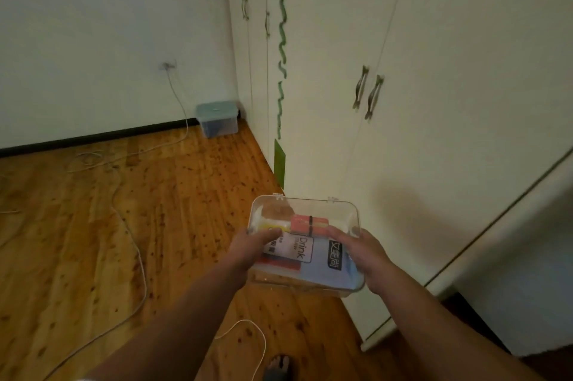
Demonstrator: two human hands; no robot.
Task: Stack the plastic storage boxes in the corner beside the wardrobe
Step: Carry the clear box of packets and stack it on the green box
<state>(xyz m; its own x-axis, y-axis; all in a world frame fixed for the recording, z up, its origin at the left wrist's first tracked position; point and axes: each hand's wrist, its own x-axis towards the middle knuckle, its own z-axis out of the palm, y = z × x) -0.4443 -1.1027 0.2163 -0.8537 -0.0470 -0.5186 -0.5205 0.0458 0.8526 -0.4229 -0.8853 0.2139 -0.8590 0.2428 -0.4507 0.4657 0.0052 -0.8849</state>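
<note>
A clear storage box point(305, 210), low centre frame, is gripped by left hand point(251, 248) and right hand point(364, 259), fingers curled over its lid. The carrying step is judged in hand; next it must be squared atop the blue-lidded box point(217, 118) beside the wardrobe point(325, 101), centre left.

We are reaching both bare arms forward and down, the left forearm point(186, 312) and right forearm point(449, 328) angling in toward each other. Our left hand point(252, 248) is gripping the near left side of a clear plastic box point(305, 210), thumb lying across the lid, the other fingers tucked out of sight beneath. Our right hand point(369, 259) is gripping the near right side the same way, thumb stretching flat over the lid toward the left thumb. Most of the box is extending beyond our fingertips. Both wrists are lying roughly in line with the forearms. Below the arms, the toes of one foot point(277, 365) are showing.
</note>
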